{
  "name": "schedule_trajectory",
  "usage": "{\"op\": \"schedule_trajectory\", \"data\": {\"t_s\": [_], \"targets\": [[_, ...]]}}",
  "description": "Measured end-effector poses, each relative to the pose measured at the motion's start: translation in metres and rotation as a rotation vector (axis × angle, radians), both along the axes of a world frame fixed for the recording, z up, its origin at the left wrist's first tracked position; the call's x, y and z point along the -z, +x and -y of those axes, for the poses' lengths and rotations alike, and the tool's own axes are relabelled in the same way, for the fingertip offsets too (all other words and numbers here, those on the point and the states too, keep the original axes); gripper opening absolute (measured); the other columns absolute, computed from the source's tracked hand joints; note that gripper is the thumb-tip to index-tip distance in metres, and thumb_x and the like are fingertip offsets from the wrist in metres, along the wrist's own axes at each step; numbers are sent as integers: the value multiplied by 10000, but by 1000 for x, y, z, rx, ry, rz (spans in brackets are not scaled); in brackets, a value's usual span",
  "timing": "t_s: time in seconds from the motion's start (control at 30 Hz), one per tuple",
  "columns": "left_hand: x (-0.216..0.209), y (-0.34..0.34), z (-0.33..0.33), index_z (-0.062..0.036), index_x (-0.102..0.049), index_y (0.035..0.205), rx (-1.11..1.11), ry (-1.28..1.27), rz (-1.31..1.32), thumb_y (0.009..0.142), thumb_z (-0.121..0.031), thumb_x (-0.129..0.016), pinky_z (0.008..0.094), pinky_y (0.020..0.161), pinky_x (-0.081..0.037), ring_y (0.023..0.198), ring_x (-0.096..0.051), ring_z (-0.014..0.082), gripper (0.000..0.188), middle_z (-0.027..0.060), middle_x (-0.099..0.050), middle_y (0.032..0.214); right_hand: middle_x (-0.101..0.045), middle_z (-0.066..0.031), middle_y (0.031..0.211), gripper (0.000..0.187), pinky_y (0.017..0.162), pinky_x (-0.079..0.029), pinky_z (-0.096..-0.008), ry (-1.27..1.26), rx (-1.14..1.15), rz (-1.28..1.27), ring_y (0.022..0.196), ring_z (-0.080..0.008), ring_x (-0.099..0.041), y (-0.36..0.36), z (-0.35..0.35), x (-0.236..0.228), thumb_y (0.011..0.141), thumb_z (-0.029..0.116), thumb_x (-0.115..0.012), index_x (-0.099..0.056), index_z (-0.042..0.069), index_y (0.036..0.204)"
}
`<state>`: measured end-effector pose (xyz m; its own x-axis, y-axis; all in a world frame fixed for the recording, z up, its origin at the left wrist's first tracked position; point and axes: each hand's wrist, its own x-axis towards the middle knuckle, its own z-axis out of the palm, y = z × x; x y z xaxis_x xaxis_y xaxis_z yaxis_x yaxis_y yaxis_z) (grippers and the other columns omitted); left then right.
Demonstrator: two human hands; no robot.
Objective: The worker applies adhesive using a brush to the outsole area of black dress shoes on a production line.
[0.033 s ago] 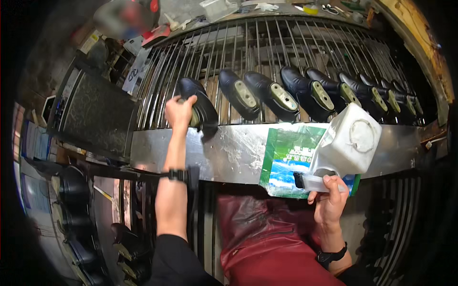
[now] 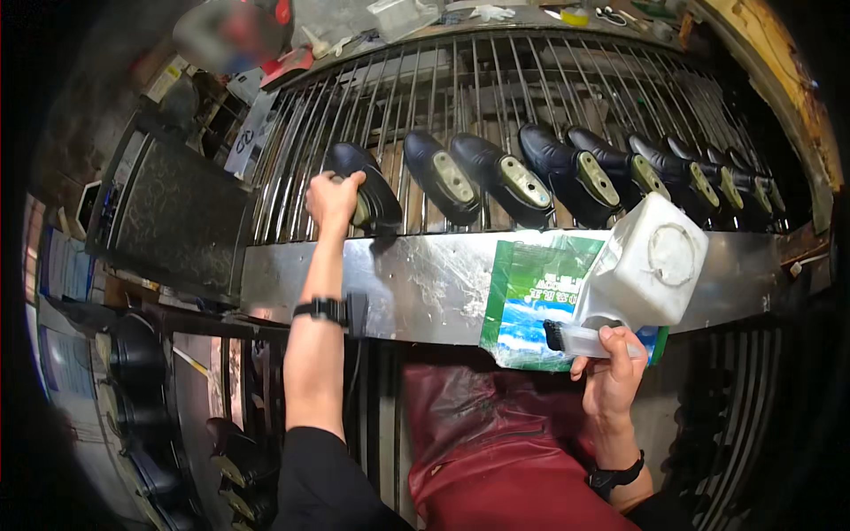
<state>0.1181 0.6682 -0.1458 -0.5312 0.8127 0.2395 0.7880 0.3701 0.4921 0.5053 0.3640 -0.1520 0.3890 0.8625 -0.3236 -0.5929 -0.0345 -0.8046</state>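
Observation:
My left hand (image 2: 333,202) is closed on a black shoe (image 2: 379,196) mounted on a green last, at the left end of a row on metal rollers. The shoe's toe points away from me. To its right stand several more black shoes (image 2: 453,177), their green lasts showing on top. My right hand (image 2: 613,376) grips a flat brush (image 2: 584,340) by its pale handle, black bristles pointing left. Just behind the brush, a white square plastic bottle (image 2: 651,257) lies tilted with its round opening toward me. Beneath the bottle is a green and blue printed plastic bag (image 2: 522,292).
Metal rollers (image 2: 416,80) run behind a bare metal ledge (image 2: 425,274). A dark patterned panel (image 2: 181,208) stands at left. More black shoes (image 2: 142,389) sit on racks at lower left. A clear plastic tub (image 2: 403,16) is at the far side. Dark red material (image 2: 496,442) covers my lap.
The shoe in my left hand has shifted slightly up and away from the ledge, onto the rollers. My right hand and the brush have stayed in place.

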Motion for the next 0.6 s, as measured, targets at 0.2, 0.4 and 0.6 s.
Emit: {"op": "schedule_trajectory", "data": {"t_s": [0.2,0.4,0.6], "targets": [[12,51,-74,-21,-798,1171,14,-309,-169,774,-491,-841,502,1020,-578,1188,-720,423,617,264,-749,1248,-649,-127,697,197,437,-527,-364,-11,45,-3,496,-255,-651,9,-15,-6,997,108,-666,-613,5,838],[14,60,-50,-53,-448,1583,133,-329,-336,828,-559,-795,549,1019,-560,1249,-654,498,973,279,-654,1407,-681,-179,796,184,463,-544,-366,19,10,-86,524,-260,-659,11,-22,-5,985,99,-672,-623,-35,868],[43,104,30,-25,-457,1573,483,-296,-679,820,-457,-849,557,929,-603,1290,-572,496,953,323,-378,1627,-690,-191,835,177,487,-558,-377,75,-30,-128,541,-260,-661,25,-11,2,981,92,-672,-635,-52,885]]}}
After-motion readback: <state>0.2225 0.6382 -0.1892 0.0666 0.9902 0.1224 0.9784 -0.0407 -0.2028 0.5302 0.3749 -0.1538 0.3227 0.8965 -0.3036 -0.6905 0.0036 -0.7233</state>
